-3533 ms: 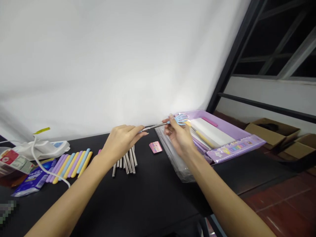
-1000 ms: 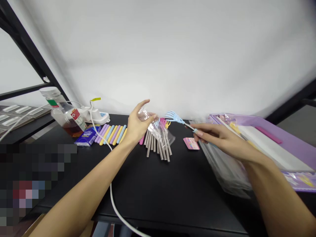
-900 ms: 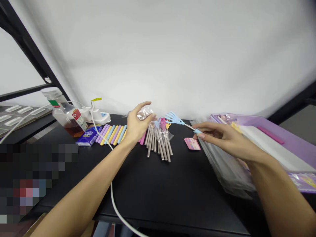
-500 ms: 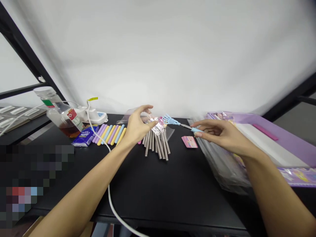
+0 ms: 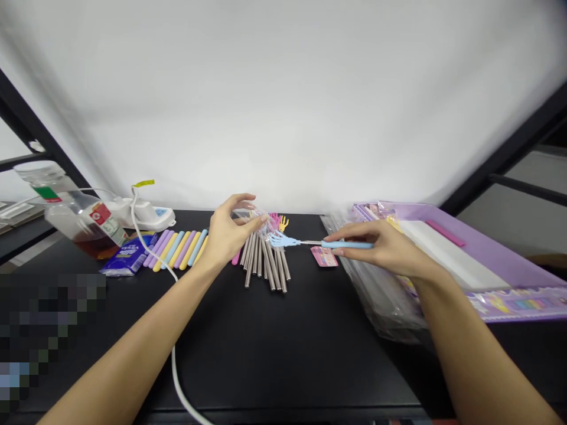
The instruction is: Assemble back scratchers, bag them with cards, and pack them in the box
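Note:
My right hand [image 5: 376,245] grips the light-blue handle of a back scratcher [image 5: 348,244], its thin metal rod pointing left. The scratcher's blue hand-shaped head [image 5: 283,241] lies close to my left fingertips, at the edge of some crinkled clear film. Thumb and fingers of my left hand [image 5: 233,227] are curled around this clear plastic bag [image 5: 261,219]. Beneath them is a pile of metal rods [image 5: 266,265], their ends toward me. Pink and yellow hand-shaped heads [image 5: 282,223] show behind the film.
Pastel sticks [image 5: 177,248] lie in a row at left, beside a blue packet [image 5: 128,254], a bottle [image 5: 84,212] and a power strip [image 5: 157,218]. A white cable [image 5: 175,354] crosses the table. Pink cards [image 5: 324,257], clear sleeves [image 5: 376,307] and a purple box [image 5: 496,254] are at right.
The back scratcher has moved left and down to the clear film, with more of its handle showing. My left fingers have closed on the bag. The view has shifted slightly.

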A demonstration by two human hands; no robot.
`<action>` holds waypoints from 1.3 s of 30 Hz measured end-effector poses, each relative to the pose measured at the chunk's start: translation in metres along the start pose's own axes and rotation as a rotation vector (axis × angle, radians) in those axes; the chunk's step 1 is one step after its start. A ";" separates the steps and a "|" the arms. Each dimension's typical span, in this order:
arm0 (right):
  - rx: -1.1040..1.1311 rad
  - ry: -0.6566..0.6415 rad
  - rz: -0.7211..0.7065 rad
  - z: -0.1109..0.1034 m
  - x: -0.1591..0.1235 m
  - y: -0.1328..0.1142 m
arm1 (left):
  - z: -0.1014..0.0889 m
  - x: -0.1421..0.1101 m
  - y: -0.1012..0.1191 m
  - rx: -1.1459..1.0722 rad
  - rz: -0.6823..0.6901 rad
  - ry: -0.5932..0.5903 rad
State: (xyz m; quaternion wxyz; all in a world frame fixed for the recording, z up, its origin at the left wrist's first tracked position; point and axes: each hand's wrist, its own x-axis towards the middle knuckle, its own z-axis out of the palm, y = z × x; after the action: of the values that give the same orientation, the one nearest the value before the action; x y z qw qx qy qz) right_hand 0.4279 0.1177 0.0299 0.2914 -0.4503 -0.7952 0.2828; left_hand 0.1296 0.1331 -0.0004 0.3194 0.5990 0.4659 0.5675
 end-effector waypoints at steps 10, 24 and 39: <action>0.051 -0.031 0.020 0.002 0.000 0.003 | 0.005 0.001 -0.010 -0.029 0.012 0.101; 0.002 0.127 -0.036 0.010 0.004 -0.001 | 0.015 -0.006 -0.002 -0.220 -0.113 0.000; 0.467 -0.051 -0.017 0.033 0.005 -0.021 | 0.013 -0.001 -0.005 -0.301 -0.053 0.083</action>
State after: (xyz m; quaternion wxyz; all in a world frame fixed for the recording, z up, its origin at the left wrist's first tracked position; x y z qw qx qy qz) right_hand 0.3904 0.1063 0.0240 0.3700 -0.3567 -0.7189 0.4680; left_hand 0.1415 0.1356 -0.0076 0.4007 0.5079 0.4039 0.6468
